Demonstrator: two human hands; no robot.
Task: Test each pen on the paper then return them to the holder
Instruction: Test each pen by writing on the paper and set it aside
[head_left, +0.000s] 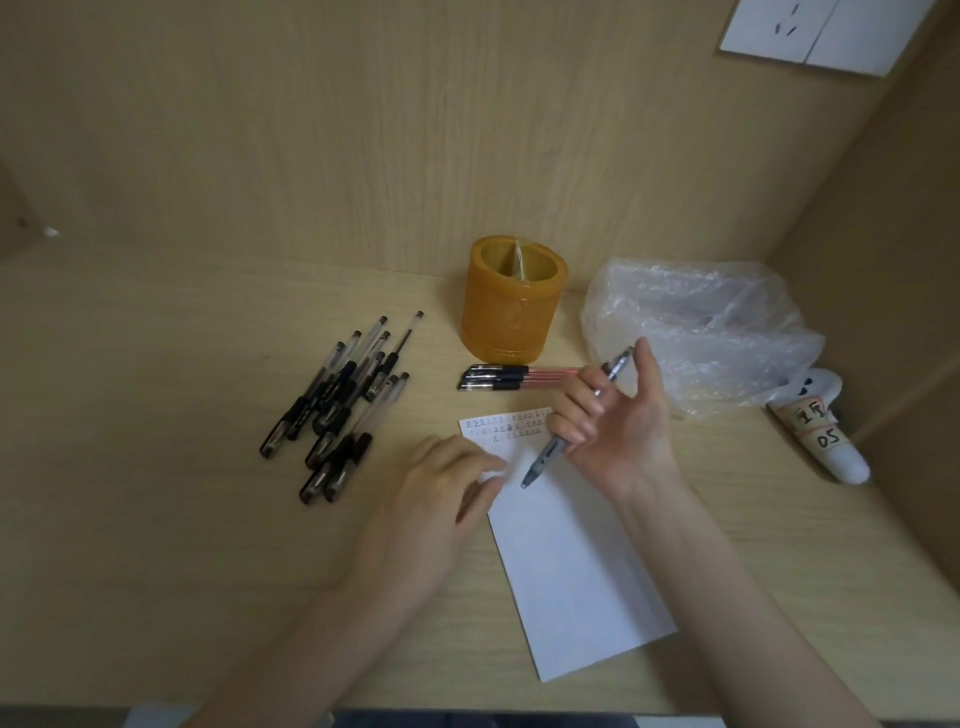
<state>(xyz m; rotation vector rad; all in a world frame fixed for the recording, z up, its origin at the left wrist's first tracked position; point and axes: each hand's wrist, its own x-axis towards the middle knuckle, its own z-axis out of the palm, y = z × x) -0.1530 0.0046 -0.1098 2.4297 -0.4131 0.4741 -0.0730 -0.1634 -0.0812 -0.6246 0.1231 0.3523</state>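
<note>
Item in hand: one grey-and-clear gel pen (544, 458), held slantwise in my right grip (618, 426), fingers curled round its barrel, its lower end over the upper part of the white sheet of paper (571, 582). My left grip (441, 493) holds nothing and rests with relaxed fingers on the sheet's upper left edge, pinning it to the pale wooden bench (156, 415). Rows of small test marks (506, 423) fill the sheet's top strip. The amber cylindrical holder (511, 306) stands by the bench's back edge, no pens showing in it. Three red-barrelled pens (519, 376) lie just before it, and a heap of black-capped pens (337, 410) lies toward the left edge. Step, by my judgement: testing this pen. The next move calls for a writing hold and the point set on blank paper below the marks. Whether the pen is capped, I cannot tell.
</note>
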